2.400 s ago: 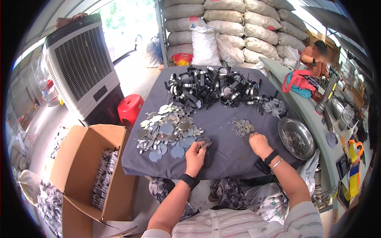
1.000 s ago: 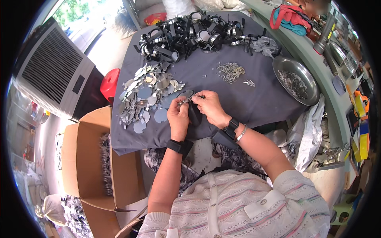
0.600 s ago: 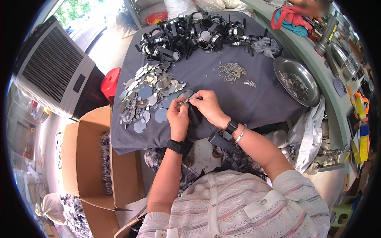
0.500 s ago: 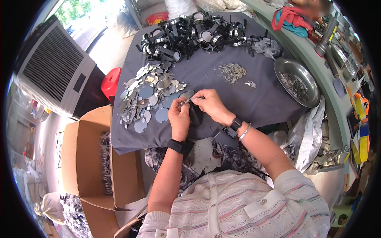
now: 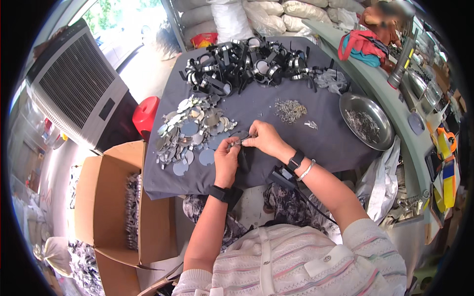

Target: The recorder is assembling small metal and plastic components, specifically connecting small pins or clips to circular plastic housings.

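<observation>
In front of my body, above the near part of the cloth, both hands are pinched close together on one small part. My left hand (image 5: pixel 227 162) grips it with thumb and fingertips from the left. My right hand (image 5: pixel 267 140) has its fingertips closed at its other side. The held piece, a small metal part with a dark strap-like length (image 5: pixel 243 160) below, is mostly hidden by my fingers. Just left of my hands lies a heap of flat grey metal discs (image 5: pixel 189 129). Beyond them is a pile of black straps with shiny metal rings (image 5: pixel 247 64).
A small heap of little metal clips (image 5: pixel 290 111) lies beyond my right hand. At the right stands a steel dish (image 5: pixel 345 101) of small metal pieces. An open cardboard box (image 5: pixel 116 197), a red stool (image 5: pixel 145 116) and an air cooler (image 5: pixel 69 84) stand left. Another person (image 5: pixel 382 24) is at far right.
The view has tilted up, so the table sits lower in the picture and sacks show behind it. Both hands keep their pinch on the small part, with slight finger shifts.
</observation>
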